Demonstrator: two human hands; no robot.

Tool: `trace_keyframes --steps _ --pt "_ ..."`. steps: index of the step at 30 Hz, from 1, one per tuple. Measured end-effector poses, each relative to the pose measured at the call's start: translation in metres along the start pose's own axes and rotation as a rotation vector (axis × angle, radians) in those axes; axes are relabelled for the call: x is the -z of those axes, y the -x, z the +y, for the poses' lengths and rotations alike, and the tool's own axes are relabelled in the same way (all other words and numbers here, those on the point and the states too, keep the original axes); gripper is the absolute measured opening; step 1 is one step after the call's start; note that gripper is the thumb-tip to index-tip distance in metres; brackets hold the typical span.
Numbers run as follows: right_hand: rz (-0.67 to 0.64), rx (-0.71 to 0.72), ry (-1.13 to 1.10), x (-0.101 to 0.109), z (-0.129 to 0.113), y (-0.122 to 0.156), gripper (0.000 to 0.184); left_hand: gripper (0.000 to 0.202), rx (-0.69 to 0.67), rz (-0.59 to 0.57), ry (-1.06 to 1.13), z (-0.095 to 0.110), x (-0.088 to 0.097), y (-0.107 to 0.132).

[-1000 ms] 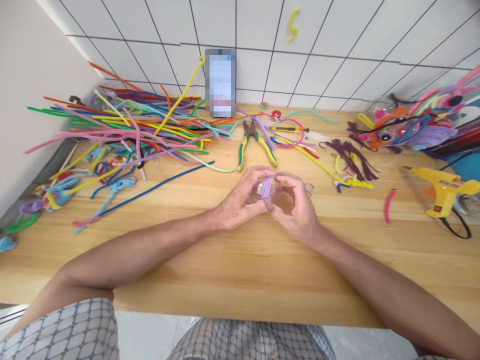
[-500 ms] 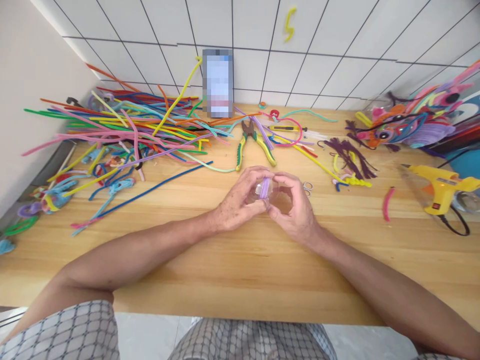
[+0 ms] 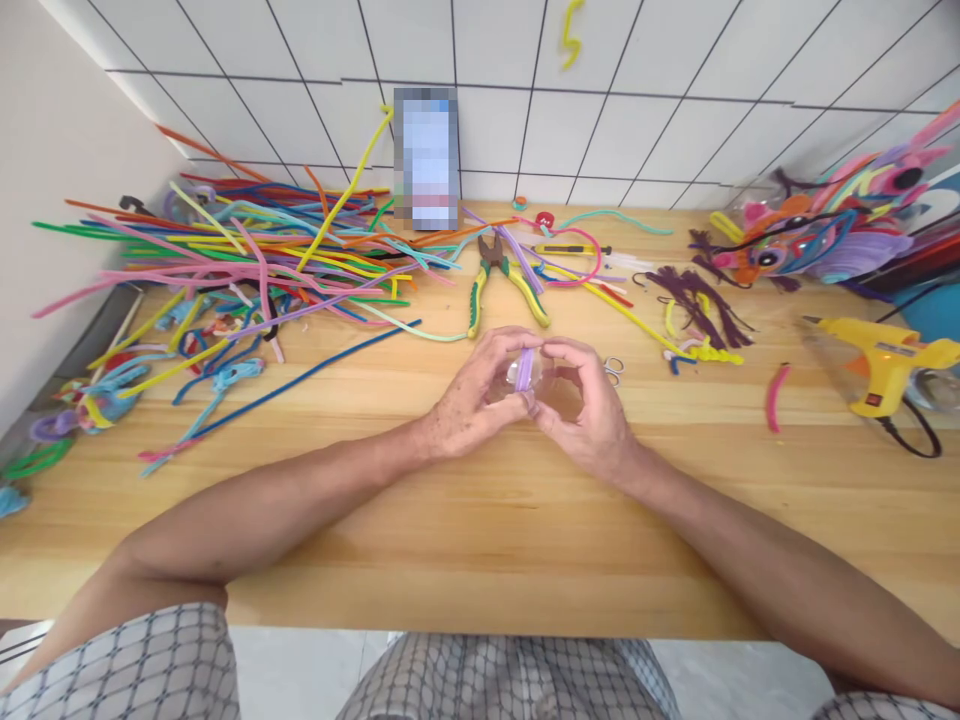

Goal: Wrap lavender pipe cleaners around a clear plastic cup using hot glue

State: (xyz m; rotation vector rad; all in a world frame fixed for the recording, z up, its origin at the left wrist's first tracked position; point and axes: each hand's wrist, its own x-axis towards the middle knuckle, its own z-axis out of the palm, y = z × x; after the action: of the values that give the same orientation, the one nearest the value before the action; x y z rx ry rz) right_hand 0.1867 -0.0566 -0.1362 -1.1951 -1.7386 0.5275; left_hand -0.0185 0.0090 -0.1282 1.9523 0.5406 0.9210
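My left hand [image 3: 472,400] and my right hand [image 3: 589,405] meet over the middle of the wooden table [image 3: 480,530]. Together they pinch a small clear plastic ball [image 3: 517,378] with a lilac pipe cleaner [image 3: 526,368] wrapped around it. Both hands have their fingers curled closed on the piece, and most of the ball is hidden between them. Yellow-handled pliers [image 3: 499,280] lie just beyond my hands.
A big heap of coloured pipe cleaners [image 3: 240,260] covers the back left. A phone [image 3: 426,158] leans on the tiled wall. A yellow glue gun [image 3: 885,365] with its cord lies at the right, behind it a colourful pipe-cleaner figure [image 3: 817,235]. Dark purple scraps [image 3: 694,300] lie nearby.
My hands stay together on the ball with only slight finger shifts. The view has tilted a little, so everything sits slightly lower-left than before.
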Motion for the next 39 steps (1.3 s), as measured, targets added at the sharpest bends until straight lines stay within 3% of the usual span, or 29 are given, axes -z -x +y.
trace_keyframes --steps 39 --pt "0.015 0.024 -0.008 -0.0004 0.0054 0.002 0.059 0.054 -0.026 0.001 0.044 -0.0037 -0.0003 -0.0012"
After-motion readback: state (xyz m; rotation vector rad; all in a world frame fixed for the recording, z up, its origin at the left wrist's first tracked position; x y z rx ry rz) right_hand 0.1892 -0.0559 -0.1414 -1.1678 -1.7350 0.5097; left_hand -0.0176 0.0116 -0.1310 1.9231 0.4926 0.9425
